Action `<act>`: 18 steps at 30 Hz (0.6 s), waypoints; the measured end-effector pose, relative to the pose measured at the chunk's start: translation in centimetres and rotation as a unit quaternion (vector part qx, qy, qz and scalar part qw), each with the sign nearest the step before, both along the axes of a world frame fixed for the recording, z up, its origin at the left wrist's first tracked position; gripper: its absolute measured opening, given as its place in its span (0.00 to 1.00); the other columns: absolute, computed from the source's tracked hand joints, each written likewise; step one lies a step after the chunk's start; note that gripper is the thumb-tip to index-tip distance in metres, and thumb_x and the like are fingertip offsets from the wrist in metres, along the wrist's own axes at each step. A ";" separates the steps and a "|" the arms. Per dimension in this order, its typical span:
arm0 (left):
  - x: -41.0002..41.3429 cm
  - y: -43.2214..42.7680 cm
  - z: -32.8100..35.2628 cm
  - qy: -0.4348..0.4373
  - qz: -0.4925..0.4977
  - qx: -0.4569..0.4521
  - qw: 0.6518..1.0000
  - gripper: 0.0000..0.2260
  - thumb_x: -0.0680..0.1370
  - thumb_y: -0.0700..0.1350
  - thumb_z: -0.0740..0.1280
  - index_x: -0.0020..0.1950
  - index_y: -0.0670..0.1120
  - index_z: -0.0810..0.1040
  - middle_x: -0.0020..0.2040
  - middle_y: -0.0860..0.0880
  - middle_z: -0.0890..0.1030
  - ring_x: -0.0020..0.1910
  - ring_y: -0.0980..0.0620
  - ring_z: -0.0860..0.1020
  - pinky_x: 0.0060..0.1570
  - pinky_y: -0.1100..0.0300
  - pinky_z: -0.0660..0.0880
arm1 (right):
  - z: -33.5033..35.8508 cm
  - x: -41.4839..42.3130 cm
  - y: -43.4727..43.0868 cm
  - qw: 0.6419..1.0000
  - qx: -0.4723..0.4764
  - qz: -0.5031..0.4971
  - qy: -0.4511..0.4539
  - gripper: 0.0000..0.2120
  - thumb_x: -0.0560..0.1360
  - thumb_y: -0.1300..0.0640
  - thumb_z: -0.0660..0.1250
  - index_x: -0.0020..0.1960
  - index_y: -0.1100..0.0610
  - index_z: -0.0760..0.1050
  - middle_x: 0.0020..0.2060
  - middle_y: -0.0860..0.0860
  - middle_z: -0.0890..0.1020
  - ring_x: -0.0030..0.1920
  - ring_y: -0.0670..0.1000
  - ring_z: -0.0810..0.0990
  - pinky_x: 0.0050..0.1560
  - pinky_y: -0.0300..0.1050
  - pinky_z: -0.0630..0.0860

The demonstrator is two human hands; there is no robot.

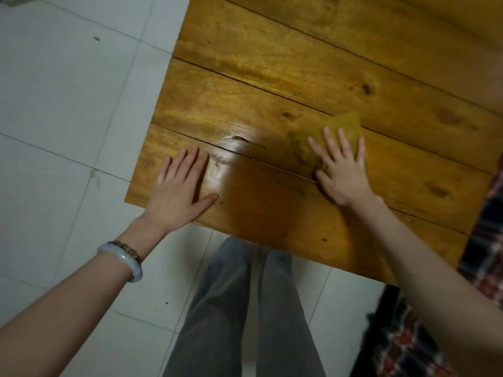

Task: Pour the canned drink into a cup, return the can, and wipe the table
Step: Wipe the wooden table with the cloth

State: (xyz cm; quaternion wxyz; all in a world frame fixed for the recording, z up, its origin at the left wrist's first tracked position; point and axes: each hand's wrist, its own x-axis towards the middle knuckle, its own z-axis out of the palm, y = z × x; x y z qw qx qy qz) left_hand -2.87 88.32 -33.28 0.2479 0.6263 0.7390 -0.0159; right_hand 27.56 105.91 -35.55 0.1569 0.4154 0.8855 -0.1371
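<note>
A yellow-brown cloth (307,144) lies flat on the wooden plank table (285,77), near its front edge. My right hand (341,170) presses down on the cloth with its fingers spread, covering the near right part of it. My left hand (181,191) rests palm down on the bare wood by the table's front left corner, fingers apart, holding nothing. No can and no cup is in view.
A glossy wet-looking patch (231,156) shines on the wood between my hands. The table's left and front edges drop to a white tiled floor (68,104). My legs in grey trousers (239,308) stand at the front edge. A plaid fabric (487,240) lies at the right.
</note>
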 end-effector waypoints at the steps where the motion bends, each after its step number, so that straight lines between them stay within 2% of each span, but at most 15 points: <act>1: 0.4 0.5 -0.1 0.009 -0.010 -0.004 1.000 0.40 0.72 0.69 0.50 0.78 0.49 0.47 0.78 0.48 0.47 0.76 0.49 0.43 0.73 0.50 0.39 | 0.0 -0.2 1.1 0.997 0.000 -0.078 0.003 0.31 0.74 0.41 0.42 0.76 0.43 0.43 0.77 0.52 0.46 0.76 0.58 0.41 0.70 0.68 0.37; 3: 0.9 1.3 -0.3 0.018 -0.026 -0.022 0.999 0.42 0.71 0.73 0.51 0.78 0.50 0.44 0.77 0.49 0.43 0.76 0.48 0.42 0.73 0.49 0.39 | -0.7 -2.4 2.2 0.980 0.013 -0.199 0.001 0.29 0.76 0.42 0.43 0.76 0.43 0.42 0.77 0.52 0.43 0.75 0.59 0.39 0.69 0.70 0.37; 5: 1.3 1.6 -0.6 0.026 -0.038 -0.044 0.998 0.45 0.70 0.74 0.54 0.77 0.50 0.43 0.77 0.48 0.41 0.76 0.47 0.41 0.72 0.48 0.39 | -1.0 -5.7 1.2 0.975 0.023 -0.222 0.002 0.28 0.77 0.40 0.43 0.76 0.43 0.42 0.77 0.53 0.42 0.75 0.61 0.40 0.67 0.71 0.36; 8: 1.4 1.6 -0.8 0.049 -0.048 -0.051 0.996 0.48 0.67 0.74 0.55 0.77 0.51 0.42 0.78 0.47 0.41 0.76 0.47 0.41 0.72 0.48 0.39 | -1.3 -9.0 -4.1 0.995 0.019 -0.099 0.026 0.30 0.76 0.37 0.42 0.76 0.43 0.44 0.77 0.54 0.45 0.75 0.61 0.42 0.66 0.69 0.34; 10: 1.4 1.8 -0.7 0.048 -0.044 -0.059 0.996 0.48 0.66 0.73 0.55 0.77 0.51 0.43 0.78 0.47 0.43 0.76 0.47 0.42 0.72 0.48 0.40 | -1.2 -8.4 -8.4 0.999 0.018 -0.011 0.044 0.32 0.74 0.37 0.46 0.76 0.44 0.50 0.76 0.55 0.51 0.75 0.62 0.47 0.69 0.71 0.41; 12: 1.6 2.0 -0.4 0.039 -0.033 -0.064 0.997 0.49 0.66 0.73 0.59 0.78 0.50 0.45 0.78 0.46 0.44 0.76 0.46 0.43 0.72 0.47 0.41 | -1.1 -5.5 -10.9 0.997 0.007 0.038 0.065 0.31 0.73 0.38 0.49 0.75 0.44 0.56 0.75 0.54 0.57 0.75 0.61 0.52 0.69 0.71 0.47; 14: 2.1 2.2 0.1 0.037 -0.021 -0.071 0.997 0.51 0.65 0.72 0.64 0.78 0.48 0.47 0.78 0.45 0.45 0.76 0.46 0.43 0.73 0.48 0.41 | -1.2 -0.7 -11.8 0.996 0.009 0.058 0.072 0.30 0.74 0.38 0.50 0.74 0.44 0.57 0.75 0.52 0.59 0.75 0.59 0.54 0.70 0.69 0.47; 18: 4.3 2.7 0.8 0.041 -0.011 -0.062 0.997 0.51 0.64 0.68 0.66 0.78 0.48 0.46 0.78 0.46 0.45 0.76 0.48 0.43 0.72 0.50 0.39 | -0.8 10.1 -9.5 0.998 0.046 -0.013 0.048 0.30 0.74 0.42 0.52 0.75 0.43 0.53 0.76 0.52 0.56 0.75 0.58 0.52 0.70 0.68 0.46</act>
